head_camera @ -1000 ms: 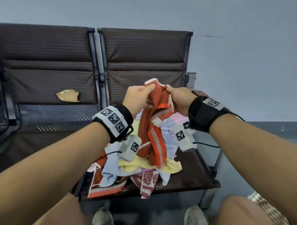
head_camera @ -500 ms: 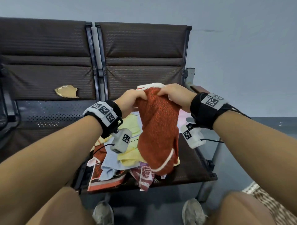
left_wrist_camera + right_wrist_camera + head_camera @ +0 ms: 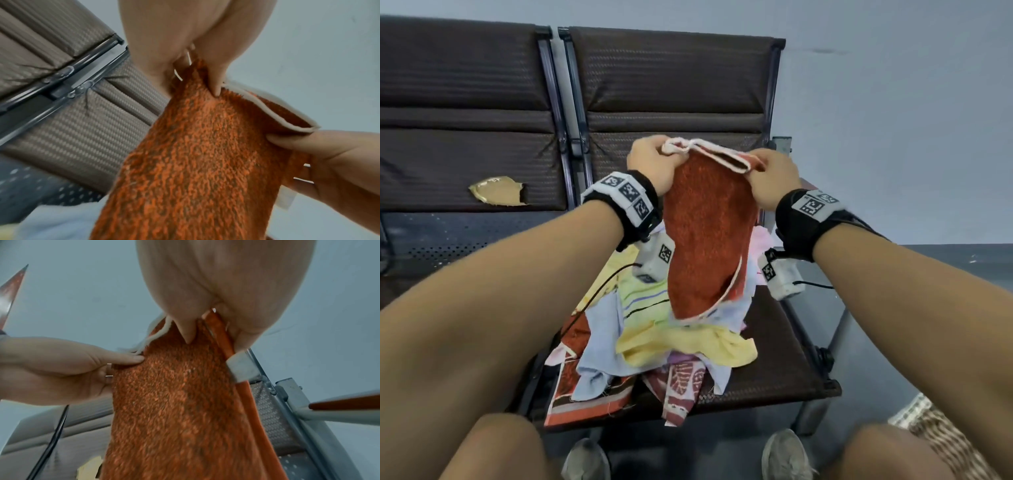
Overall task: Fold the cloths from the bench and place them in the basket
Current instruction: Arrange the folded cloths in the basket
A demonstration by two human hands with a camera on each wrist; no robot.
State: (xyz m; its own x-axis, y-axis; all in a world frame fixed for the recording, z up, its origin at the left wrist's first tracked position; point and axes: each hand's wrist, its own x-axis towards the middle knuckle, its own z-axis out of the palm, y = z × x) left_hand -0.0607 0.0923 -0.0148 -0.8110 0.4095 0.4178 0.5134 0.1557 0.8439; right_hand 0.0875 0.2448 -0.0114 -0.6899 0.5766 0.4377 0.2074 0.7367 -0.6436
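An orange-red terry cloth (image 3: 705, 240) with a white hem hangs in the air above the bench seat. My left hand (image 3: 654, 164) pinches its upper left corner, and my right hand (image 3: 770, 178) pinches the upper right corner. Its top edge is stretched between them and the cloth hangs doubled. In the left wrist view the thumb presses the cloth (image 3: 195, 162) near the hem. In the right wrist view the cloth (image 3: 174, 402) drops from my fingers, a white label at its side. Below lies a heap of cloths (image 3: 654, 342): yellow, light blue, patterned red.
The dark brown bench (image 3: 774, 370) has two seats with tall backs; the left back shows a torn patch (image 3: 496, 192). A woven basket (image 3: 935, 438) sits on the floor at the lower right. My knees and shoes are at the bottom.
The bunched cloth has been spread out. My hands have moved apart along its top edge and risen a little, so it now hangs flatter between them.
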